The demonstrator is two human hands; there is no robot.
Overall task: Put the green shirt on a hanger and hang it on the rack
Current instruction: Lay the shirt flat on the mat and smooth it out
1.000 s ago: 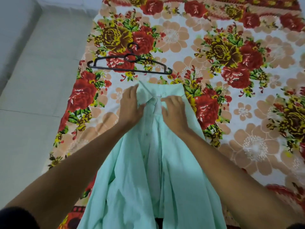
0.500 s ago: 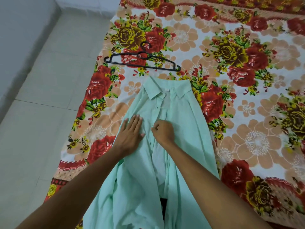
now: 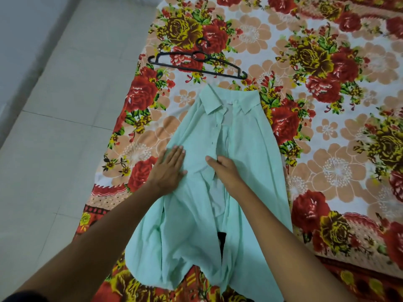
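Both our hands work the shirt (image 3: 246,153), spread collar-up on the bed (image 3: 340,171) just below the hanger (image 3: 197,65): left hand (image 3: 169,168) flat to pin the cloth, right hand (image 3: 225,168) pinching the placket, seemingly to open it.

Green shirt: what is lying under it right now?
The green shirt lies on the floral bedsheet; a dark patch shows through its open front. Whatever else lies beneath is covered.

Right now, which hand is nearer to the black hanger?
Left. The left hand lies flat on the green shirt, below the black hanger; the right hand grips the placket, slightly lower and further right.
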